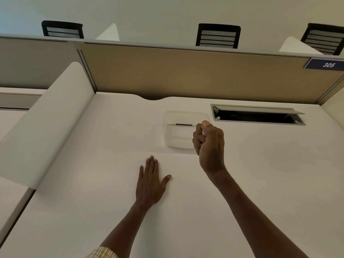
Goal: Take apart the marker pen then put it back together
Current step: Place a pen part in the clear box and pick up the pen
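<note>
White desk surface is filling most of the frame, and I am working at its centre. Nearest me, low and left of centre, my left hand is lying flat, palm down, fingers spread and holding nothing. Further up, right of centre, my right hand is closing into a fist around a white part, probably the marker pen; only a sliver is showing between thumb and fingers, so I cannot tell which piece it is. Just beside that fist, a clear plastic tray is sitting on the desk with a thin dark rod lying in it, possibly the ink core. Beyond, at upper right, a cable hatch is standing open. For this step, I am judging it best to bring the free hand up, gripping both parts along one axis, avoiding sideways force.
</note>
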